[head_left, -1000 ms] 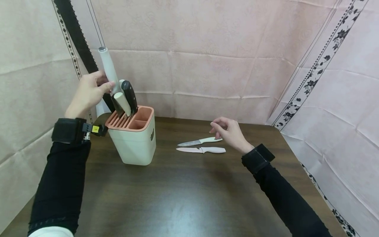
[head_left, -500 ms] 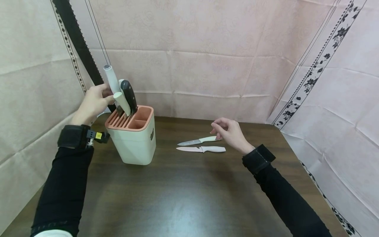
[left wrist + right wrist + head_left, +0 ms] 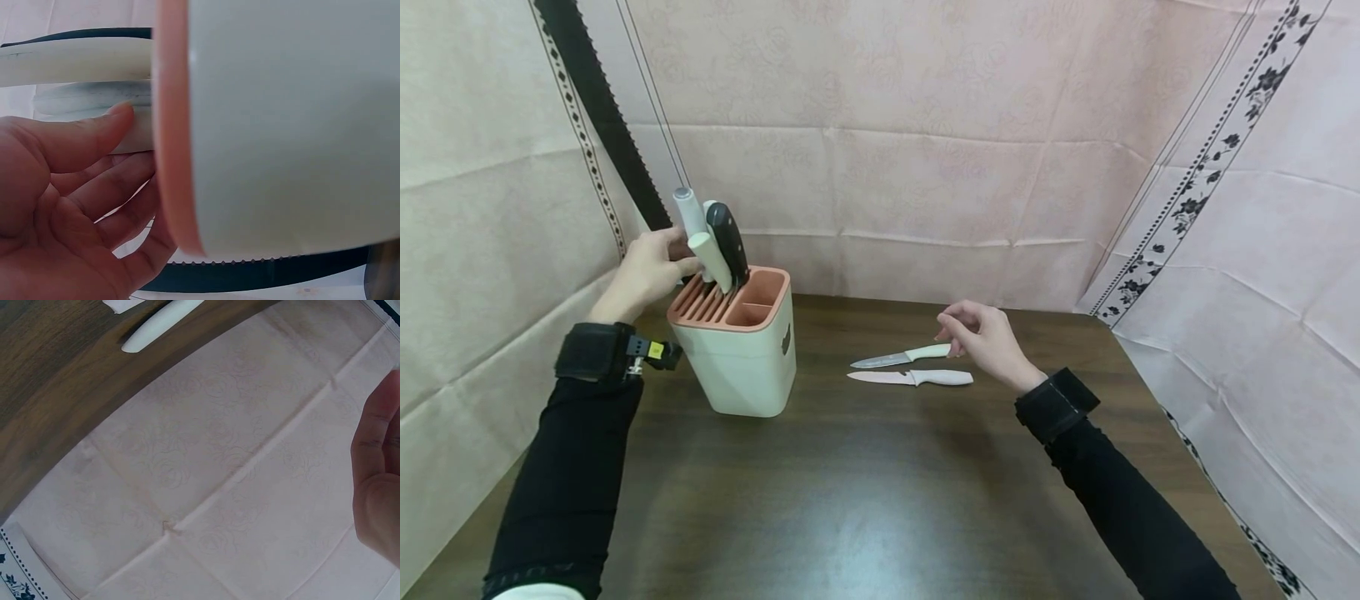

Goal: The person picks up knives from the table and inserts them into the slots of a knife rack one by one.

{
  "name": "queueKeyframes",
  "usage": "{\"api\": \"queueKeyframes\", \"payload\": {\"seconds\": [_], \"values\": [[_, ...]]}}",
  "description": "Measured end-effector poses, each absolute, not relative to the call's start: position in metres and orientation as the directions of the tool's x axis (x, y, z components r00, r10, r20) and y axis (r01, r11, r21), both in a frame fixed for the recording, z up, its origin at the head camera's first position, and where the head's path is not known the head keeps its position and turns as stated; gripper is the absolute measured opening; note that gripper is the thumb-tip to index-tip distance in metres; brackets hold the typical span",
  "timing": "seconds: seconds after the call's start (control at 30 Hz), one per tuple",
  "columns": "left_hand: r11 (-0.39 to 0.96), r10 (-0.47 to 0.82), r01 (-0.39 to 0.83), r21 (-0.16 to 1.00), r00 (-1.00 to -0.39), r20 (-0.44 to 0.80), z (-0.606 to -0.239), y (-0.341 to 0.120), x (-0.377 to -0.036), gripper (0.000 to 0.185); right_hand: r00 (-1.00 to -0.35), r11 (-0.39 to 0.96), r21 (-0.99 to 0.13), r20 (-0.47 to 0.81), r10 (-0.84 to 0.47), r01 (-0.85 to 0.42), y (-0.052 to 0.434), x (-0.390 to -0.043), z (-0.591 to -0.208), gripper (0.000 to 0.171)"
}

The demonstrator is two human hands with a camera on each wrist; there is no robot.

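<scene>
The person's left hand (image 3: 651,271) pinched a white handle (image 3: 688,210) between thumb and fingers, right above the slotted side of the knife holder (image 3: 737,375). Two more grips stood in those slots: a cream handle (image 3: 710,258) just beside the fingers and a black handle (image 3: 727,242) past it. The right hand (image 3: 981,337) hung to the right of the holder, its fingers loosely bent and gripping nothing, over the butt of the farther knife (image 3: 901,358); I couldn't tell whether it touched. The nearer knife (image 3: 943,378) lay alongside, both blades pointing toward the holder. Behind the holder the worktop (image 3: 865,483) soon ended at the hanging cloth (image 3: 925,167), while in front of the holder it stretched wide. Compared with a second before, the white handle had sunk much lower toward the holder, the left hand with it; the right hand had barely shifted.
</scene>
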State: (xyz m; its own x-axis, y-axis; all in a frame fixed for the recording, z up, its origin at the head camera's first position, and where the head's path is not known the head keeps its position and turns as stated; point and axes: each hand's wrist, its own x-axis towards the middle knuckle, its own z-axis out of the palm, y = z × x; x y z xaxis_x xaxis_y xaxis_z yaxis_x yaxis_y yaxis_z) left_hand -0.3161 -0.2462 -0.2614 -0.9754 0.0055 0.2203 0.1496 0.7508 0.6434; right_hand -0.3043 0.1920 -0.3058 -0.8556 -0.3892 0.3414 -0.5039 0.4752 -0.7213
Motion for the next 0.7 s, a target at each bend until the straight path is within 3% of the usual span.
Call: {"api": "queueKeyframes", "payload": {"seconds": [0.47,0.7], "values": [[0.769,0.011,0.157,0.62,-0.972,0.233,-0.266,-0.245,-0.314,0.04,-0.875,0.513,-0.715,0.328,-0.355,-0.476,0.215,-0.336,-0.344,0.018],[0.781,-0.012,0.143,0.608,-0.97,0.243,-0.27,-0.248,-0.312,0.04,-0.893,0.688,-0.572,0.24,-0.38,-0.446,0.228,-0.35,-0.369,0.014]]}}
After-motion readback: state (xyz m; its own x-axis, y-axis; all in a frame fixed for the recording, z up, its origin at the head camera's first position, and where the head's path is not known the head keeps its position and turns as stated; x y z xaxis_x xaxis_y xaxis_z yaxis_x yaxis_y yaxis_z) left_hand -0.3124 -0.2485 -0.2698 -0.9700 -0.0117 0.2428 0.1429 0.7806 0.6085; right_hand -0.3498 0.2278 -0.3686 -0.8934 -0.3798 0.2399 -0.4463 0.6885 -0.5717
